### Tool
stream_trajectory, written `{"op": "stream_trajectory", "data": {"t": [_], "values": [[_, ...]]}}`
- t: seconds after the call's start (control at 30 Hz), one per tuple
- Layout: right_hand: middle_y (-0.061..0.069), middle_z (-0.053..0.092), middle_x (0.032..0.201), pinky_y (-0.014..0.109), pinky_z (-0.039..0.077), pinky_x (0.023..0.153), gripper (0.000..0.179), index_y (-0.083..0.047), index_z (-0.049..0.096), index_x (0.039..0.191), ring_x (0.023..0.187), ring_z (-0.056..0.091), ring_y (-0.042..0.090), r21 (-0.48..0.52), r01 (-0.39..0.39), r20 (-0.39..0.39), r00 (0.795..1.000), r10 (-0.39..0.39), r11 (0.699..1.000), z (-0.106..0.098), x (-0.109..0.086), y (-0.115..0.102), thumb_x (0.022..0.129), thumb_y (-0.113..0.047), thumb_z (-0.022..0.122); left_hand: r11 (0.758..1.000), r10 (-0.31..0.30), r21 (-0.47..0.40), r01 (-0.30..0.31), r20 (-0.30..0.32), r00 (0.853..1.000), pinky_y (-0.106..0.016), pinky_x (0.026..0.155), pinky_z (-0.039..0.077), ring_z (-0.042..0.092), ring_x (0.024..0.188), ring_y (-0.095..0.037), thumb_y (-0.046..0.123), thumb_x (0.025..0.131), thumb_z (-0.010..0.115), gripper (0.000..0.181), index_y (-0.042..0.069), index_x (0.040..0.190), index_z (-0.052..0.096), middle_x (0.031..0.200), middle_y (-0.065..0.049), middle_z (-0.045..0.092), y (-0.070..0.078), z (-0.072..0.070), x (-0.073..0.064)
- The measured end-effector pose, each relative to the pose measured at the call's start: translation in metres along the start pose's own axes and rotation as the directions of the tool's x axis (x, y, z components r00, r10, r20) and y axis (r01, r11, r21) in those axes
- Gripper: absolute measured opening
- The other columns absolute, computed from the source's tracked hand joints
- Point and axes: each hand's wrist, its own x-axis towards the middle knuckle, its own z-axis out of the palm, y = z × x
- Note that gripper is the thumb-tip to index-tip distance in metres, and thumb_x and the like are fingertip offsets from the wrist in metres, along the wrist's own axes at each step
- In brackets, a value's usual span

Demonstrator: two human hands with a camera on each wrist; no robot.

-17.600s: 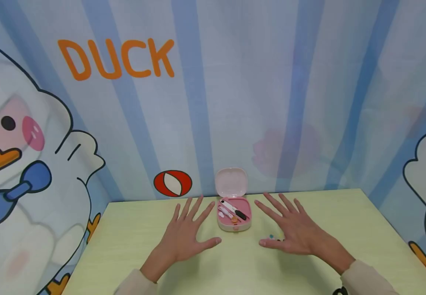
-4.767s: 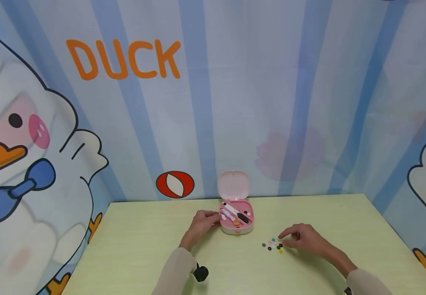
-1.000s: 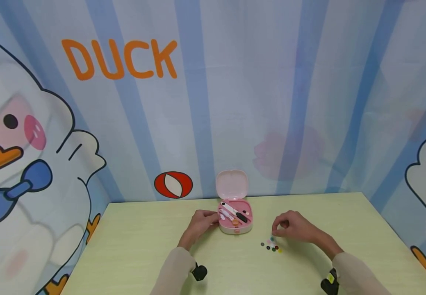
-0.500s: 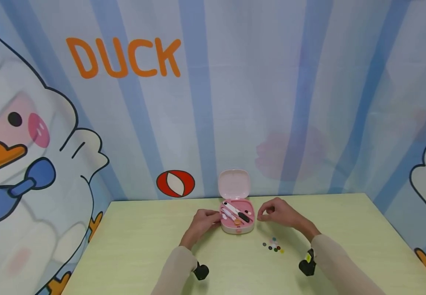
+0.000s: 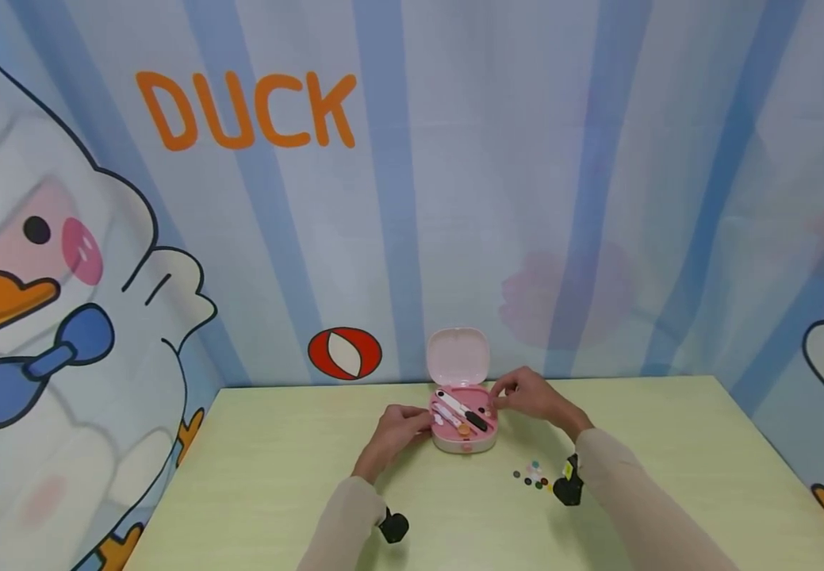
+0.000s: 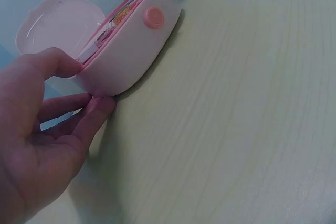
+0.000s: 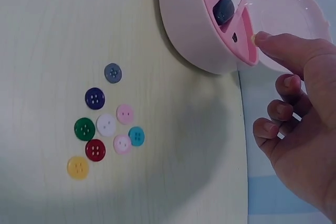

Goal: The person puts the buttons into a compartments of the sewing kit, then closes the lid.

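A small pink-and-white sewing box [image 5: 465,446] stands at the back of the table with its lid [image 5: 458,357] raised. Inside lie a white tool with a black end [image 5: 476,420], an orange round piece [image 5: 464,429] and a few small buttons. My left hand [image 5: 392,436] grips the box's left side, thumb at the rim and fingers low against the base. At the right rim, my right hand [image 5: 529,394] pinches a small yellowish button [image 7: 254,39], mostly hidden by the fingertip, over the compartment.
Several loose buttons lie on the table in front of the box, among them a yellow button [image 7: 78,167], a green button [image 7: 84,129] and a blue button [image 7: 136,136]. A striped curtain [image 5: 454,198] with duck drawings hangs behind the table.
Over the last second my right hand has moved from the loose buttons up and left to the box's right rim. My left hand keeps its grip on the box.
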Motion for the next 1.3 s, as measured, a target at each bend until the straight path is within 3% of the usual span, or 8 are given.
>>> {"op": "stream_trajectory", "data": {"t": [0.17,0.27,0.43,0.67,0.87,1.0,1.3], "values": [[0.004,0.066,0.083,0.030,0.038,0.065,0.011,-0.006,0.080,0.094,0.072,0.046,0.018,-0.001,-0.053,-0.017,0.998,0.053,0.999,0.004,0.004,0.000,0.097,-0.012,0.072,1.000,0.001,0.017,-0.001,-0.004,1.000,-0.040,0.096,0.059,0.070,0.104,-0.024,0.022,0.101,0.069,0.040,-0.008,0.128,0.068,0.118,-0.014,0.071,-0.003,0.000,0.000],[0.002,0.059,0.078,0.029,0.037,0.061,0.012,-0.004,0.080,0.100,0.070,0.046,0.017,-0.010,-0.076,-0.041,0.996,0.076,0.997,0.006,0.005,0.001,0.097,-0.014,0.073,1.000,0.006,0.012,-0.006,-0.002,1.000,-0.040,0.096,0.059,0.070,0.104,-0.024,0.021,0.101,0.069,0.040,-0.008,0.127,0.068,0.118,-0.014,0.071,-0.002,-0.001,0.000],[0.004,0.050,0.073,0.028,0.034,0.057,0.022,-0.002,0.078,0.114,0.065,0.042,0.016,-0.029,-0.074,-0.064,0.995,0.072,0.997,0.005,0.003,0.000,0.098,-0.016,0.073,1.000,0.007,0.015,-0.007,-0.003,1.000,-0.039,0.096,0.059,0.070,0.104,-0.023,0.020,0.100,0.069,0.039,-0.008,0.127,0.068,0.118,-0.014,0.071,0.000,-0.001,-0.001],[0.003,0.047,0.069,0.029,0.033,0.055,0.024,-0.004,0.077,0.115,0.060,0.039,0.016,-0.044,-0.020,-0.069,0.997,0.017,0.999,-0.006,-0.007,-0.002,0.096,-0.018,0.076,1.000,0.012,0.008,-0.012,-0.001,1.000,-0.038,0.095,0.059,0.070,0.103,-0.023,0.018,0.100,0.069,0.038,-0.009,0.127,0.068,0.117,-0.015,0.072,-0.001,-0.001,0.000],[-0.002,0.042,0.063,0.027,0.032,0.056,0.021,-0.006,0.077,0.113,0.058,0.033,0.011,-0.082,0.059,-0.024,0.998,-0.061,0.995,-0.020,-0.027,0.009,0.095,-0.016,0.076,1.000,0.010,0.006,-0.010,0.000,1.000,-0.038,0.095,0.059,0.070,0.103,-0.023,0.018,0.101,0.069,0.038,-0.009,0.127,0.068,0.117,-0.015,0.072,-0.001,0.000,0.000],[-0.001,0.046,0.065,0.026,0.033,0.056,0.018,-0.010,0.077,0.111,0.058,0.035,0.009,-0.120,0.087,-0.004,0.996,-0.088,0.989,-0.028,-0.045,0.017,0.094,-0.017,0.078,1.000,0.013,0.008,-0.013,-0.002,1.000,-0.039,0.095,0.059,0.070,0.104,-0.024,0.018,0.101,0.069,0.038,-0.010,0.127,0.067,0.117,-0.015,0.072,0.000,0.000,0.000],[-0.003,0.041,0.063,0.024,0.030,0.054,0.023,-0.003,0.076,0.111,0.058,0.032,0.004,-0.095,0.113,0.044,0.993,-0.109,0.989,-0.034,-0.089,0.031,0.093,-0.017,0.079,1.000,0.006,0.001,-0.006,0.000,1.000,-0.038,0.094,0.059,0.070,0.103,-0.023,0.016,0.101,0.068,0.037,-0.010,0.126,0.068,0.117,-0.016,0.072,-0.002,0.001,0.005]]}}
